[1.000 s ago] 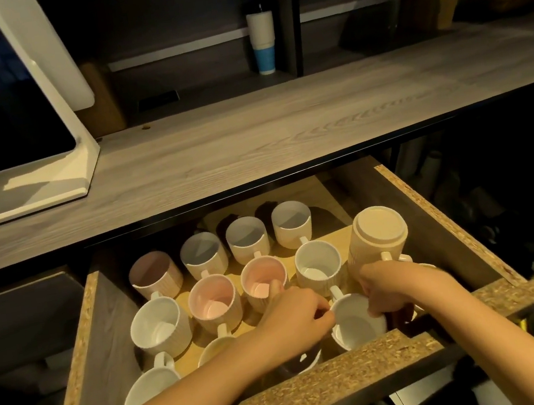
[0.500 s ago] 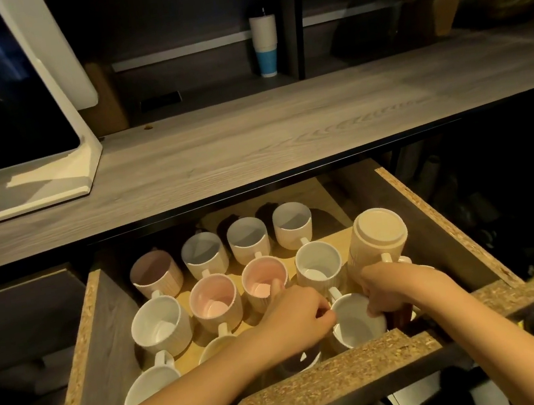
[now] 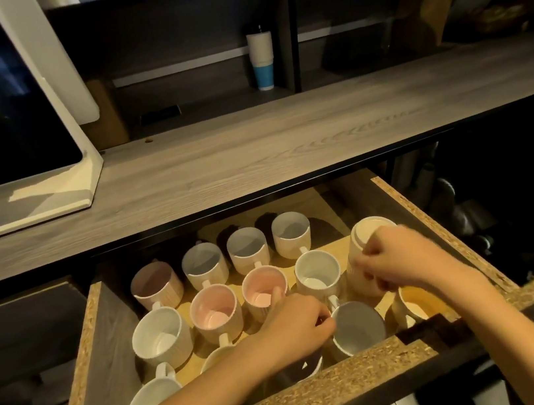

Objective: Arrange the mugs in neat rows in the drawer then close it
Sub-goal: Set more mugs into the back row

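While drawer (image 3: pixel 339 396) sits open, R hand (image 3: pixel 402 261) grips base-up mug (image 3: pixel 366 229), L hand (image 3: pixel 295 333) pinches handle of upright mug (image 3: pixel 361 330)

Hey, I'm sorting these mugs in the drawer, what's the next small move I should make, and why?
Probably flip the upturned mug in your right hand mouth-up and set it down at the right end of the middle row, beside the white mug. Every other mug in view stands mouth-up, and your hand grips this one.

pretty dim overall; warm light pools inside the drawer (image 3: pixel 419 370); right hand (image 3: pixel 395 261) motion-blurred; wide-angle bending beyond the drawer
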